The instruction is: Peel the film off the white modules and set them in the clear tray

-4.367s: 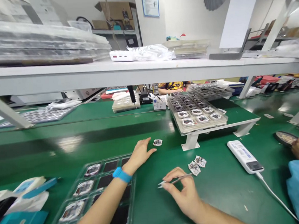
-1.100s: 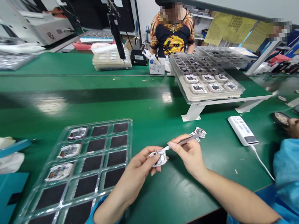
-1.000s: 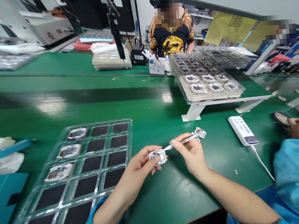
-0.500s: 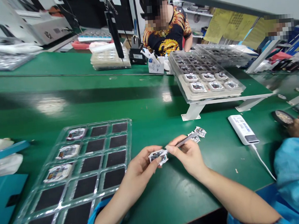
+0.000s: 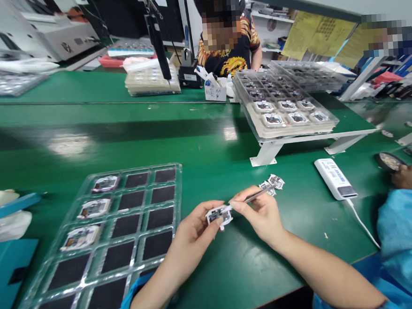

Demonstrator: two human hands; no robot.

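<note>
My left hand (image 5: 193, 233) is closed on a small white-framed circuit board (image 5: 217, 215), pinched between thumb and fingers above the green bench. In my right hand (image 5: 257, 214), thumb and fingers grip slim grey metal tweezers (image 5: 258, 194). Their tips meet the right edge of the board, where my fingertips partly hide them. Just beyond my right hand, a few loose white-framed boards (image 5: 275, 181) lie on the bench. To the left of my left hand is a clear plastic tray (image 5: 180, 194) with black-lined compartments; its left column holds three white-framed boards (image 5: 79, 237).
A raised stand (image 5: 264, 152) at back right carries stacked trays (image 5: 289, 130) of boards. Right of my hands lies a white device (image 5: 334, 178) with a cable. A black electric screwdriver (image 5: 158, 47) hangs at the back. One person sits opposite; a co-worker's blue sleeve (image 5: 409, 229) is at right.
The board in my left hand has tilted slightly, and the tweezers have shifted a little at its right edge. The person opposite has lowered their head.
</note>
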